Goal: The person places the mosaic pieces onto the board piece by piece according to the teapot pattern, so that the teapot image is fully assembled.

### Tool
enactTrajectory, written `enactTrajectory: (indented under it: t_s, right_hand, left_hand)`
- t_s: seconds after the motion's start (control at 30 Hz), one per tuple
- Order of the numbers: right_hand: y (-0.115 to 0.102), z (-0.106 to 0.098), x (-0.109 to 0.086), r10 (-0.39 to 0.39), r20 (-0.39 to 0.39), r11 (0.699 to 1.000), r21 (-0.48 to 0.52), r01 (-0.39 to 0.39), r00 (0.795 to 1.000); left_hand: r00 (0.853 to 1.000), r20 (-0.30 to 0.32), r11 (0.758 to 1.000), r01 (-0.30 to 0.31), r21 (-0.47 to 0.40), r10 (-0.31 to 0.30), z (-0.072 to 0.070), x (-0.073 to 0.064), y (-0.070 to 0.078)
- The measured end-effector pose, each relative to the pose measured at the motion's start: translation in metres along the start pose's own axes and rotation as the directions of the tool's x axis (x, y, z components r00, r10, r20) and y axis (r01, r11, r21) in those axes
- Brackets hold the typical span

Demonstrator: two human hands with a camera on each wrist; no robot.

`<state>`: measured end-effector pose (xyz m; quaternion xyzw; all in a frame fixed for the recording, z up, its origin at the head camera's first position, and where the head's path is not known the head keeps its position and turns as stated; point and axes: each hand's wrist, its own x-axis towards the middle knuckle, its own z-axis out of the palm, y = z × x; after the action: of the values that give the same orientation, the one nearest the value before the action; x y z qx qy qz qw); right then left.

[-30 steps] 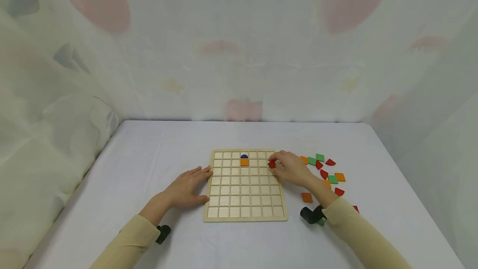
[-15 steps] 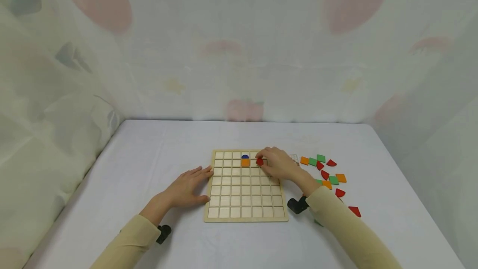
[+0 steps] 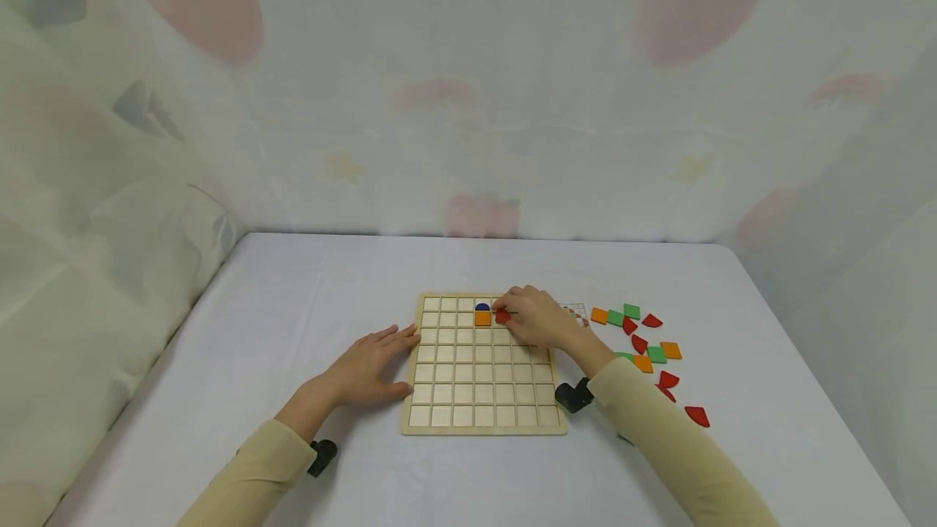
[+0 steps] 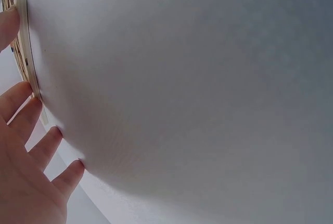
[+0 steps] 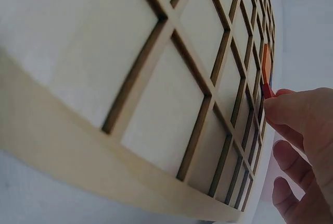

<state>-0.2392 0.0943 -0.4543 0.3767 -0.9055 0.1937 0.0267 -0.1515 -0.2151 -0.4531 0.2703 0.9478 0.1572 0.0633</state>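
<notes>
A wooden grid board (image 3: 483, 430) with square cells lies on the white table. In its upper rows sit a blue half-round piece (image 3: 482, 307) and, just below it, an orange square tile (image 3: 482, 319). My right hand (image 3: 538, 320) reaches over the board and pinches a red quarter-round tile (image 3: 502, 316) between thumb and finger, close beside the orange one. The right wrist view shows the red tile (image 5: 267, 90) edge-on at the fingertips. With fingers spread, my left hand (image 3: 369, 368) rests at the board's left edge, fingertips and thumb touching the frame (image 4: 23, 41).
Loose red, green and orange tiles (image 3: 656, 354) are scattered on the table right of the board. A printed pattern card (image 3: 578, 311) lies partly behind the right hand. Patterned white cloth (image 3: 468, 104) hangs behind the table and at its sides.
My right hand has moved left over the board with the red tile, from the right edge to beside the orange tile. My left hand stays put.
</notes>
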Motion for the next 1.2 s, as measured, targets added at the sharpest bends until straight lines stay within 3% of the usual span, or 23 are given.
enactTrajectory:
  t_s: [0.33,1.2]
  right_hand:
    - [0.0018,0.0053,0.0019,0.021,0.028,0.999,-0.033,-0.020,0.999]
    - [0.0020,0.0103,0.0039,0.016,-0.021,0.999,-0.044,-0.017,1.000]
  left_hand:
    - [1.000,0.004,1.000,0.003,0.009,-0.003,0.0010,0.0000,-0.0005]
    - [1.000,0.013,1.000,0.015,0.007,-0.015,0.0015,0.0005,0.0003]
